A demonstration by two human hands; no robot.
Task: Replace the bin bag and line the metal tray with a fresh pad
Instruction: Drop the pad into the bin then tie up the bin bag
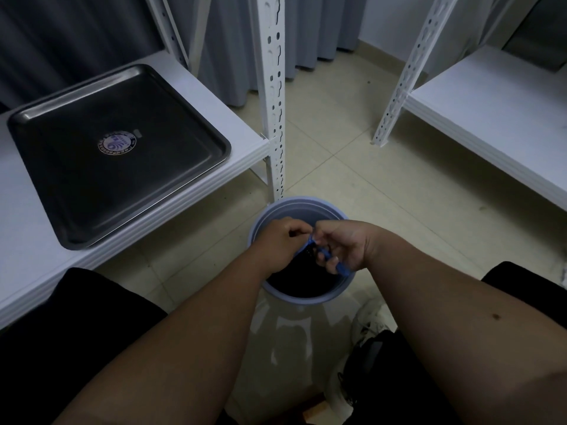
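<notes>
A round pale-blue bin (302,204) stands on the floor by the shelf post. Inside it lies a black bin bag (302,279) with blue drawstring ties. My left hand (280,240) and my right hand (340,245) meet above the bin's opening, and each pinches a blue drawstring (333,262) of the bag. A dark metal tray (119,154) with a round sticker in its middle lies bare on the white shelf at the left. No pad is in view.
A white perforated shelf post (274,96) rises just behind the bin. A second white shelf (497,118) stands at the right. Grey curtains hang at the back. The floor is tiled. A white shoe (369,320) shows beside my right knee.
</notes>
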